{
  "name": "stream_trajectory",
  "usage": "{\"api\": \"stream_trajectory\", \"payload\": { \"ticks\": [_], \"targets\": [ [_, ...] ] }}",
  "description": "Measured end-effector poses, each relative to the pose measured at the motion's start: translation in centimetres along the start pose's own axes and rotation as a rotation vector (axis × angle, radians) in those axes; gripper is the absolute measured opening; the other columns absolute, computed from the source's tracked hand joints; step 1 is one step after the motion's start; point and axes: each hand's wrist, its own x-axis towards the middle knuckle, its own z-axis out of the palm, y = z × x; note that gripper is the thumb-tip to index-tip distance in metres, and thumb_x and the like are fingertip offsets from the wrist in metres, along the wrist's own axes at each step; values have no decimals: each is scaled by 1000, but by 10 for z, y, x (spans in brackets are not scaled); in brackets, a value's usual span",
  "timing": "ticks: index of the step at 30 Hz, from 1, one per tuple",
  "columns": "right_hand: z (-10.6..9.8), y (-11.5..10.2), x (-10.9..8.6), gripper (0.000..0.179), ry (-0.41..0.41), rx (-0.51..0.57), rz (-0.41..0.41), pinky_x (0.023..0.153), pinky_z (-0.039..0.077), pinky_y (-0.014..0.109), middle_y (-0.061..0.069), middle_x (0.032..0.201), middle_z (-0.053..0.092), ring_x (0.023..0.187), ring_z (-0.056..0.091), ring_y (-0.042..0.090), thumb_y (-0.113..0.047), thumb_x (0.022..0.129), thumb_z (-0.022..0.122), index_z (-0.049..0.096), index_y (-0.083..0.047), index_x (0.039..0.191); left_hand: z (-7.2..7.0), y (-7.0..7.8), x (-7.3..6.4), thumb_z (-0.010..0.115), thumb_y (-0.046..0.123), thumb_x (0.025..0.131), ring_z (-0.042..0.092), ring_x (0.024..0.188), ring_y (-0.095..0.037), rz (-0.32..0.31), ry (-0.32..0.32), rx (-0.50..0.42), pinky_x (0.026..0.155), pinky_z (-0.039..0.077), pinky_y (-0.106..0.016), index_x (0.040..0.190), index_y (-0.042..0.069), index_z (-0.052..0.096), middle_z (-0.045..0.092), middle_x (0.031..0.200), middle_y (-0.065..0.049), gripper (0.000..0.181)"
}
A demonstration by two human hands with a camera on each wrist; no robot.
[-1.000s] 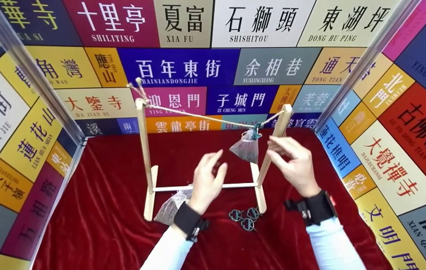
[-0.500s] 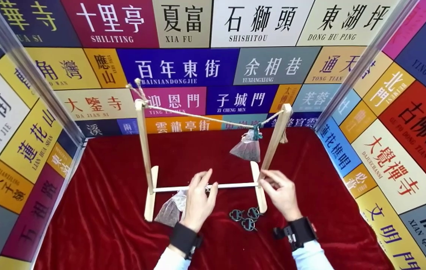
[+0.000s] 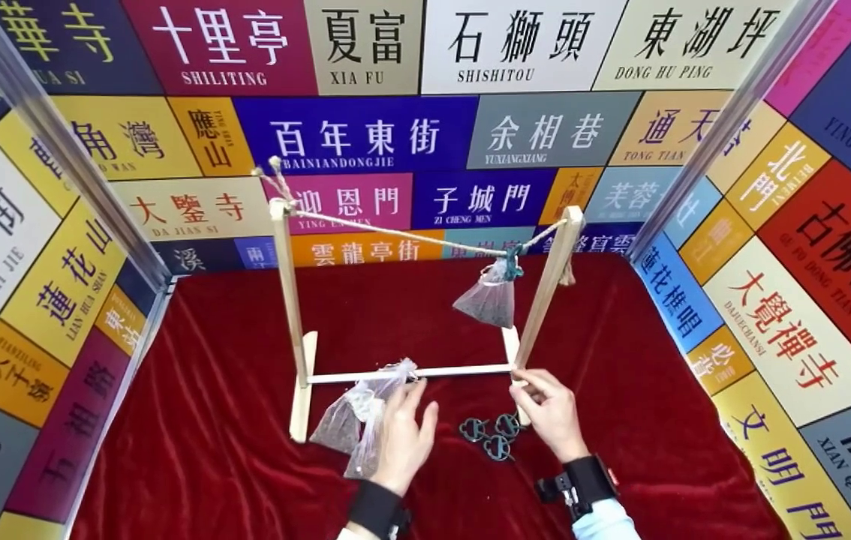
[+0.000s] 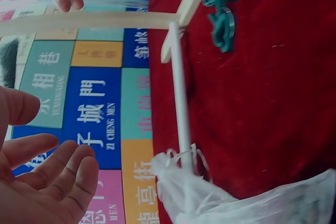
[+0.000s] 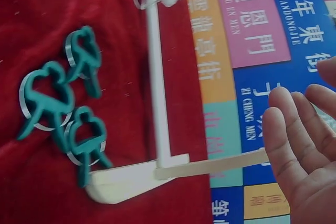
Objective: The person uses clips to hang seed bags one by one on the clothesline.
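My left hand (image 3: 404,435) is beside two sheer white mesh bags (image 3: 368,448) with dark filling, at the wooden frame's low white crossbar (image 3: 463,371). Its fingers look loosely bent and hold nothing in the left wrist view. One bag's gathered top (image 4: 176,182) overlaps the bar. My right hand (image 3: 551,412) is low by the right post's foot, fingers relaxed and holding nothing in the right wrist view. Several green plastic clips (image 5: 86,137) lie between the hands. A third mesh bag (image 3: 487,301) hangs from the rope (image 3: 403,234) by a green clip (image 3: 514,262).
The frame's left post (image 3: 289,292) and right post (image 3: 550,281) stand upright, with the rope sagging between their tops. Wrinkled red velvet cloth (image 3: 230,487) covers the table. Panels with printed signs (image 3: 358,135) rise behind and at both sides.
Both hands have come down and toward me, the right from near the right post's upper part to its foot. The bags on the cloth show more fully. The hanging bag sways slightly.
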Motion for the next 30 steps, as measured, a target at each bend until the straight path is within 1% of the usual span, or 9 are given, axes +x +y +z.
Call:
{"api": "stream_trajectory", "payload": {
  "ticks": [3, 7, 12, 14, 16, 21, 23, 28, 30],
  "targets": [
    [3, 17, -10, 28, -11, -40, 40, 58, 52, 18, 27, 95, 67, 67, 66, 27, 9, 77, 75, 71, 8, 104, 7, 3, -9, 70, 10, 85, 60, 101, -25, -6, -52, 17, 86, 49, -41, 125, -1, 63, 63, 108, -12, 43],
    [7, 30, -22, 29, -103, -97, 113, 60, 53, 18, 19, 97, 69, 69, 66, 19, 1, 78, 76, 72, 3, 106, 17, 9, -23, 70, 15, 86, 60, 101, -21, -15, -146, 63, 83, 53, -37, 127, 2, 62, 63, 110, -9, 43],
    [13, 39, -34, 33, -232, -173, 173, 60, 55, 32, 16, 96, 69, 69, 66, 21, -2, 75, 77, 71, 3, 107, 31, 15, -39, 69, 17, 87, 61, 99, -20, 26, -237, 94, 83, 54, -35, 126, 2, 63, 63, 109, -8, 42],
    [16, 41, -37, 35, -285, -190, 193, 62, 56, 39, 17, 97, 68, 70, 67, 24, -1, 75, 76, 70, 3, 109, 35, 16, -43, 70, 17, 86, 61, 98, -21, 48, -246, 113, 82, 53, -35, 124, 2, 64, 64, 107, -7, 41],
    [20, 43, -40, 36, -341, -210, 208, 63, 56, 42, 18, 99, 67, 71, 67, 27, 0, 75, 76, 69, 5, 111, 39, 17, -46, 70, 18, 85, 61, 96, -21, 62, -250, 144, 81, 53, -35, 122, 3, 66, 64, 106, -7, 40],
    [29, 45, -43, 45, -462, -284, 255, 63, 53, 32, 20, 105, 63, 75, 64, 37, 1, 74, 76, 63, 11, 116, 47, 17, -51, 70, 20, 85, 60, 92, -21, 63, -273, 202, 79, 52, -36, 120, 5, 67, 63, 104, -6, 38],
    [32, 46, -44, 48, -488, -339, 267, 66, 52, 32, 19, 106, 62, 80, 64, 37, 0, 72, 77, 63, 11, 116, 50, 17, -53, 72, 19, 84, 60, 91, -21, 65, -273, 202, 77, 52, -36, 120, 5, 67, 63, 103, -6, 39],
    [41, 49, -47, 49, -520, -469, 263, 77, 52, 42, 14, 102, 61, 91, 62, 30, 0, 68, 80, 66, 8, 114, 54, 15, -55, 76, 15, 80, 60, 88, -22, 73, -254, 204, 75, 52, -35, 118, 4, 68, 63, 101, -6, 41],
    [44, 53, -49, 48, -526, -507, 260, 79, 52, 43, 12, 100, 60, 91, 61, 28, 0, 67, 80, 67, 7, 112, 54, 15, -56, 75, 16, 81, 60, 89, -22, 74, -255, 207, 76, 52, -36, 118, 4, 68, 63, 101, -6, 39]
  ]
}}
